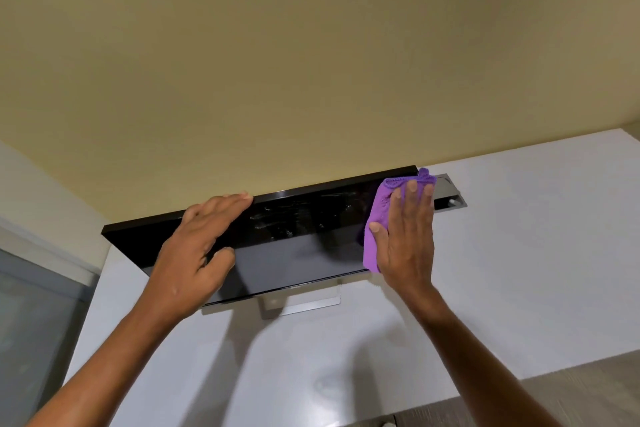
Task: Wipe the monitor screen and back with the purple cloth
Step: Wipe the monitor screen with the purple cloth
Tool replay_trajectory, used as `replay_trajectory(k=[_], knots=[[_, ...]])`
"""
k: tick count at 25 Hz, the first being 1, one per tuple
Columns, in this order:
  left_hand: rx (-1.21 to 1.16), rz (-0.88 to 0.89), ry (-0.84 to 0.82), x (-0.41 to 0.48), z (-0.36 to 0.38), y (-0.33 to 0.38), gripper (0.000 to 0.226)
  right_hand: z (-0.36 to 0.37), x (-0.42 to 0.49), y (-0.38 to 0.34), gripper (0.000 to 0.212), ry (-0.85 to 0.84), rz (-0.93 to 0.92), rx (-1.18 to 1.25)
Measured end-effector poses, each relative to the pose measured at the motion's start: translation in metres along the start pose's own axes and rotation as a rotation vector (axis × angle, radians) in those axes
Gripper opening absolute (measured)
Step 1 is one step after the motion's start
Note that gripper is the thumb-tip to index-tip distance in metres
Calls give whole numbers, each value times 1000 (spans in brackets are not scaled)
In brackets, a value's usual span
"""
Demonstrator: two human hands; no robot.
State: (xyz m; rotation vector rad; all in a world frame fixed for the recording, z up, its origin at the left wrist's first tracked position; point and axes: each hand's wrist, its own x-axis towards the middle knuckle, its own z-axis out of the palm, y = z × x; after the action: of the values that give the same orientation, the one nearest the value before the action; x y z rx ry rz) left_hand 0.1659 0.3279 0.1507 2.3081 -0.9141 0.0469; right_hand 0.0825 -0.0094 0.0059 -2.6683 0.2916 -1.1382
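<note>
Right now your right hand (407, 236) lies flat and open, fingers spread, pressing the purple cloth (379, 218) against the right end of the monitor (277, 260); it does not pinch the cloth, it only pins it to the glass under the palm, and folds of it stick out above your fingertips at the top right corner and below your thumb near the lower edge. Your left hand (197, 246) grips nothing either: it lies open across the left half of the panel, fingers reaching up to the top edge and thumb laid on the screen face, apparently to steady it. The two hands sit well apart, with the middle of the dark screen bare between them. That middle strip shows pale smears or streaks near the top, while the lower part looks more even. The monitor stands on its stand (301, 300) on the white bench (485, 288), just in front of the yellowish wall (311, 45), and a metal cable slot (448, 194) is sunk into the bench just behind the right corner. I judge you are in the screen-wiping step, working the right edge, and the back is hidden from this view, so I cannot tell its condition. The next move calls for dragging the cloth leftward across the streaked band with even, light pressure, keeping your left hand braced so the panel does not tip toward the wall, then lifting that hand to clear the area under it.
</note>
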Motion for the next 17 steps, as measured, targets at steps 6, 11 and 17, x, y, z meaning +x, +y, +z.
replay_trajectory(k=[6, 11, 17], knots=[[31, 21, 40, 2, 7, -7, 81, 17, 22, -6, 75, 95, 49, 66], [62, 51, 61, -1, 12, -12, 82, 36, 4, -16, 66, 161, 210, 137], [38, 29, 90, 1, 15, -12, 83, 70, -32, -46, 68, 223, 573, 323]])
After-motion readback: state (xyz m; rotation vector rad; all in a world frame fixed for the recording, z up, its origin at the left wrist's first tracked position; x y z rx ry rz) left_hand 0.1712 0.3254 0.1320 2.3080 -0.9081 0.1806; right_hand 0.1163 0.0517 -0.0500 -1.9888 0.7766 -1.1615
